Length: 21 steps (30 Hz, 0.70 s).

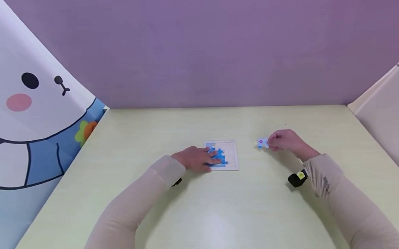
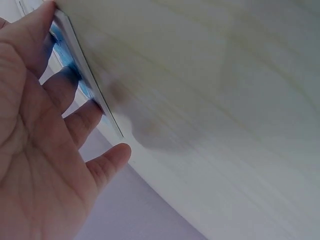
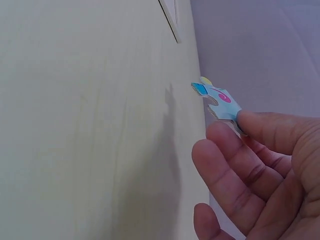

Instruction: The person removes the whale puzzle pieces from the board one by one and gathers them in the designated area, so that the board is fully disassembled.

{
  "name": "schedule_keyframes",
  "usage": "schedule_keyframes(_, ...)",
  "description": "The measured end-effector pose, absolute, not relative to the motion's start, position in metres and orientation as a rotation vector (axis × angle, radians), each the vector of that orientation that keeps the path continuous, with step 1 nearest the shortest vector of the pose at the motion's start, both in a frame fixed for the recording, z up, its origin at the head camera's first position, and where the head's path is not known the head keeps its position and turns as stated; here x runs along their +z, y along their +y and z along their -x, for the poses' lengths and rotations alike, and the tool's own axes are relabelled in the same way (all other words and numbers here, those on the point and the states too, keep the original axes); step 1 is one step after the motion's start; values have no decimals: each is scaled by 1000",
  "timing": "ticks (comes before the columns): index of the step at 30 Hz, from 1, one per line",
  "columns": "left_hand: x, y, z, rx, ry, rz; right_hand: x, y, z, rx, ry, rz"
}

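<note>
We list, in the head view: one pale table [image 1: 210,213], lower frame; one white puzzle tray [image 1: 232,154], just below centre, with blue pieces [image 1: 222,157] in its left part; one left hand [image 1: 195,159], fingers spread apart and resting on those pieces; one right hand [image 1: 287,141], right of centre, thumb and fingers pinching one loose puzzle piece [image 1: 262,143], light blue with a pink swirl, apart from the tray; one purple wall [image 1: 209,46], upper frame; one cartoon panel [image 1: 10,162], far left.

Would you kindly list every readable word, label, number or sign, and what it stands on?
No readable text.
Right sleeve: dark marks, too blurred to read.
Black wrist device: mark on yellow sticker, too small to read.
Puzzle piece: pink swirl, no visible lettering.
</note>
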<state>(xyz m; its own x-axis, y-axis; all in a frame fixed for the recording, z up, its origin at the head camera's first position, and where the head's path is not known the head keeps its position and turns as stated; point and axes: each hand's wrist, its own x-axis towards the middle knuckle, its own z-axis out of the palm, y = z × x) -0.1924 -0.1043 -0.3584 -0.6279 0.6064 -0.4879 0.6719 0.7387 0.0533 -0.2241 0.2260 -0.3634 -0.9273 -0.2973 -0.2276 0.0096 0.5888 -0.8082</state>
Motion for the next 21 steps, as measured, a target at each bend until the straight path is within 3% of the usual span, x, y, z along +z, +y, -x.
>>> schedule_keyframes(21, -360, -103, 196, -172, 2455, -972, -357, 259, 215, -1133, 2555, 241)
